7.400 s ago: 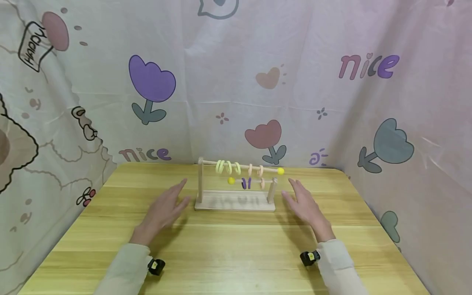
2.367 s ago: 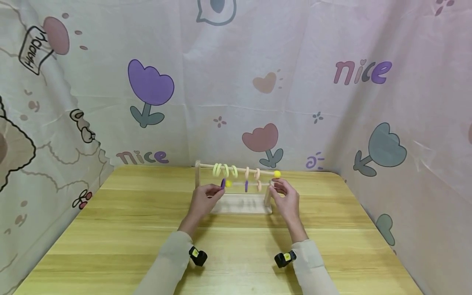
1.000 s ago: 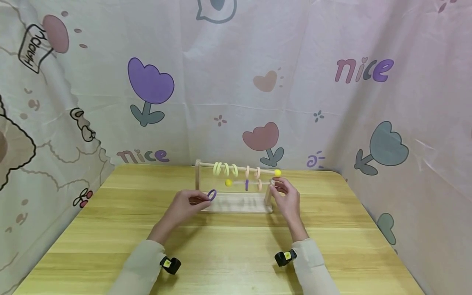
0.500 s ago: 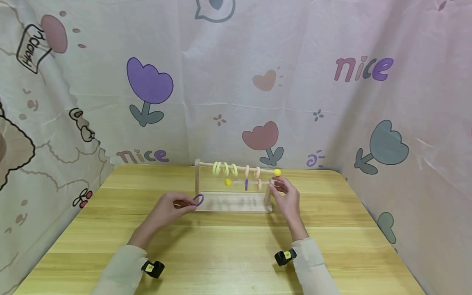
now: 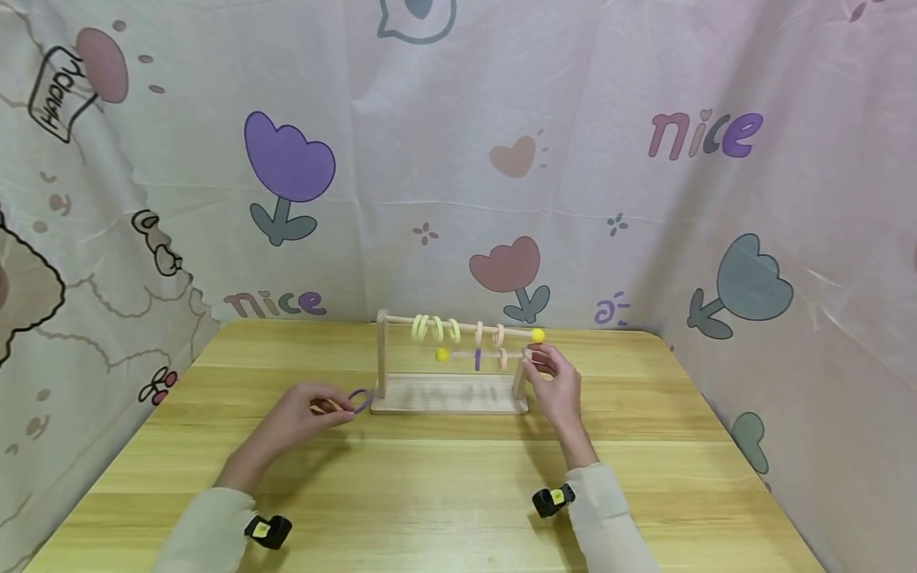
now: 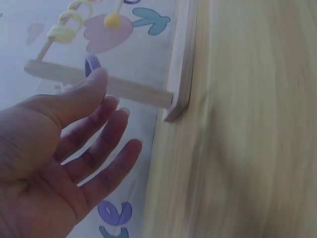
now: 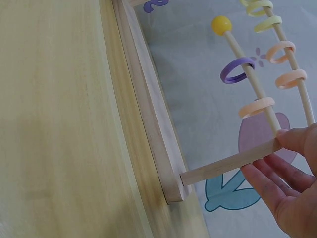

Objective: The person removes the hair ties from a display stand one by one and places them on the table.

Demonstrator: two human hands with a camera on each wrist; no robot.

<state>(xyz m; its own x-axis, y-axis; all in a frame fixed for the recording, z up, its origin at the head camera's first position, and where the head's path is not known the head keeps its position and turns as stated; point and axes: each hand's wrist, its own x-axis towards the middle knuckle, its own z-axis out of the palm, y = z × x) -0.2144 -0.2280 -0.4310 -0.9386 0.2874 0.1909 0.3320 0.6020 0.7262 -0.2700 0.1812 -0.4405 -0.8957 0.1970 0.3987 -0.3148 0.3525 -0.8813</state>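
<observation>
My left hand (image 5: pixel 304 414) pinches a purple ring (image 5: pixel 360 400) between thumb and fingers, just left of the wooden rack (image 5: pixel 450 403). In the left wrist view the ring (image 6: pixel 91 65) stands up beyond the thumb tip. My right hand (image 5: pixel 557 388) grips the top of the rack's short right post (image 7: pixel 233 164). From that post a lower rod runs left to a yellow ball (image 5: pixel 442 355). A second purple ring (image 7: pixel 237 71) and a peach ring (image 7: pixel 256 107) hang on it. The upper rod bears several pale green rings (image 5: pixel 438 329) and two peach rings (image 5: pixel 498 335).
The rack stands near the back of a wooden table (image 5: pixel 430 493). Behind it hangs a printed cloth (image 5: pixel 401 159), which also runs along both sides. The upper rod ends in another yellow ball (image 5: pixel 538 336) close above my right hand.
My left hand has drawn one purple ring off the lower rod's ball end and carried it left and down past the rack. The right hand took hold of the right post and stays there.
</observation>
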